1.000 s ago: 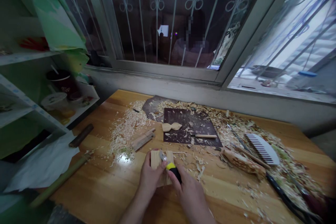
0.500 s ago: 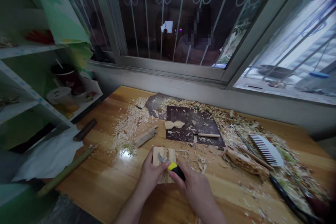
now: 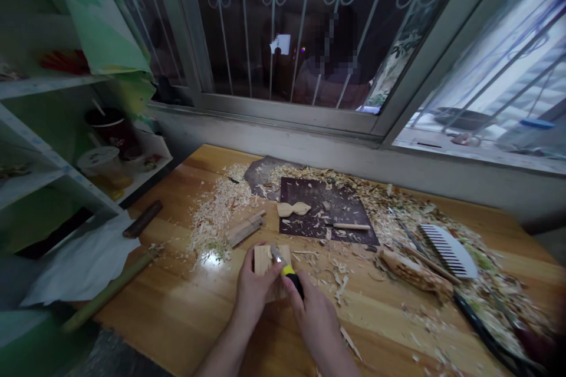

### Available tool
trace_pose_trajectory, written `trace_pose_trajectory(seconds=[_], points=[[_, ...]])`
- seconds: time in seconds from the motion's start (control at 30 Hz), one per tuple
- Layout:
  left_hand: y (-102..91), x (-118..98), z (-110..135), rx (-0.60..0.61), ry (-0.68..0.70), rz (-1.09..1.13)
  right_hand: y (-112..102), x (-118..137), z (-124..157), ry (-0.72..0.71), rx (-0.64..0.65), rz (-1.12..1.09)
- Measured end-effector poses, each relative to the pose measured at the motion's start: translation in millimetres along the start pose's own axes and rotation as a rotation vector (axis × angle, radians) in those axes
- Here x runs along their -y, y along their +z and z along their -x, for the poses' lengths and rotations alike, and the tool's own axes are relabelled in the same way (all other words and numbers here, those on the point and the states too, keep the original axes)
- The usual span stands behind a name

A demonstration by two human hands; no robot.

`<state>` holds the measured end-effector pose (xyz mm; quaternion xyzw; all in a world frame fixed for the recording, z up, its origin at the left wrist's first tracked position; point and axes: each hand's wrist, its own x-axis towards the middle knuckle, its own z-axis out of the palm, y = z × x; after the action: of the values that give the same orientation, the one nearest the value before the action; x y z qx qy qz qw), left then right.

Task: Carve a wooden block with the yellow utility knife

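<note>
My left hand (image 3: 255, 283) grips a pale wood block (image 3: 262, 260) by its left side, low over the front of the table. In my right hand (image 3: 305, 300) is a carving knife (image 3: 287, 270) with a black and yellow handle. Its short metal blade lies against the block's upper face, right of its middle. My left thumb reaches across to the knife near the yellow collar. The block's lower part is partly hidden by my hands. Beyond it a carved wooden piece (image 3: 293, 209) and a thin tool with a wooden handle (image 3: 351, 226) rest on a dark mat (image 3: 327, 188).
Shavings (image 3: 221, 197) cover much of the table (image 3: 177, 283). A wood strip (image 3: 245, 228) lies left of the mat. A white comb (image 3: 448, 250), a carved stick (image 3: 415, 274) and a black handle (image 3: 477, 324) lie right. A shelf (image 3: 53, 159) stands at the left.
The knife blade has moved slightly right and up on the block and points more upward. My right hand has shifted a little left, and the block has turned slightly.
</note>
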<state>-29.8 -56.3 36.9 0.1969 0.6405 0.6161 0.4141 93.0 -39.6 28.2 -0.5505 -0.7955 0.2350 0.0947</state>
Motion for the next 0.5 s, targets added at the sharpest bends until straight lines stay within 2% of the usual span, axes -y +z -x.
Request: trace_pose_trajectory(seconds=[0.2, 0.37, 0.5], points=[[-7.4, -4.4, -0.7, 0.138, -0.118, 0.094, -17.3, -15.0, -2.9, -0.088, 0.065, 0.013], [-16.0, -14.4, 4.5, 0.362, -0.168, 0.126, -37.9, -15.4, -5.9, -0.313, 0.15, 0.082], [-19.0, -15.5, 4.4, 0.384, -0.124, 0.13, -44.0, -9.2, -9.1, -0.353, 0.116, 0.15]])
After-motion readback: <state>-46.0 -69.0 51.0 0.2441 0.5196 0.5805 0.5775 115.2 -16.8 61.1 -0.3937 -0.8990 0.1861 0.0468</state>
